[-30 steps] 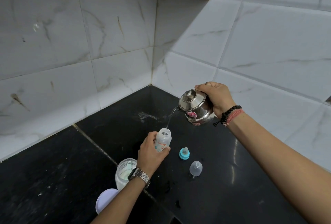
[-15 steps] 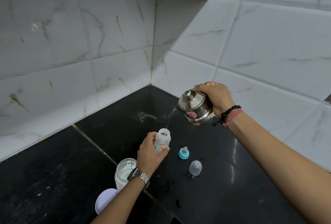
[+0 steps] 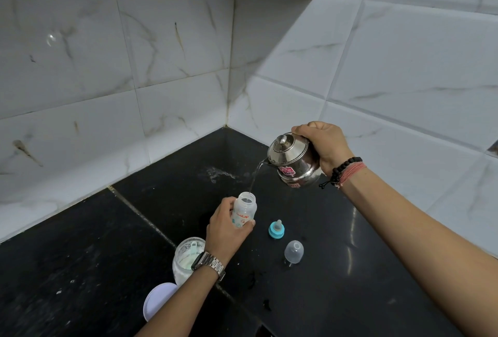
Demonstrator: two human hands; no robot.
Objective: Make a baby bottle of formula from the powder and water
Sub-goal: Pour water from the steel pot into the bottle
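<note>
A small clear baby bottle (image 3: 244, 211) with an open neck stands on the black counter (image 3: 336, 282). My left hand (image 3: 225, 231) grips its body from the left. Above and to the right, my right hand (image 3: 324, 145) holds a steel pot (image 3: 292, 160) with a knobbed lid, tilted left. A thin stream of water (image 3: 254, 177) falls from its spout into the bottle's neck. An open jar of white powder (image 3: 186, 258) with a scoop inside stands just behind my left wrist.
A blue collar with teat (image 3: 276, 230) and a clear dome cap (image 3: 294, 251) lie on the counter right of the bottle. The jar's white lid (image 3: 159, 299) lies at the near left. Marble-tiled walls meet in a corner behind. Spilled powder (image 3: 219, 173) dusts the counter.
Water keeps pouring from the pot into the bottle. Both hands have stayed almost still.
</note>
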